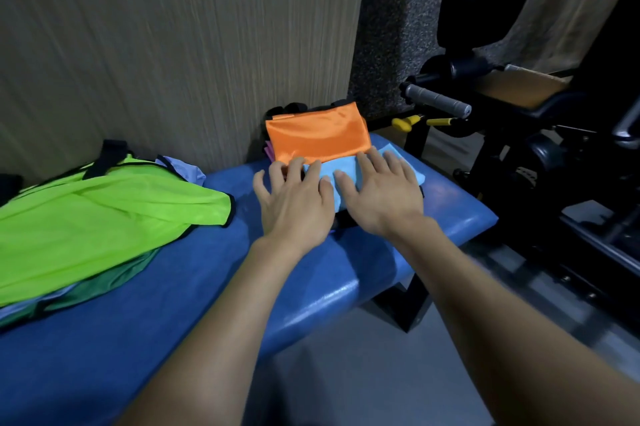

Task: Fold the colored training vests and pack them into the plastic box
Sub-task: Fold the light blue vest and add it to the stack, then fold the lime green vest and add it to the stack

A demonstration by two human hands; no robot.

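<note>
With fingers spread, both hands [337, 190] flat, pressing light-blue vest [332, 171]

You're working in dim, even indoor light; soft sheen shows on the blue counter [346, 290] edge just below your hands [341, 191], with only faint shadow beneath them. The wall bends toward the upper left (wide-angle distortion). The dark equipment [540, 134] right of your hands is murky, and your forearms look slightly blurred.

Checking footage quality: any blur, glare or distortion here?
Head view: dim lighting; the blue bench shows soft glare on its front edge; the gym machine at right is dark and smeared; the wide lens bends the wall panel; both hands are sharp.
</note>
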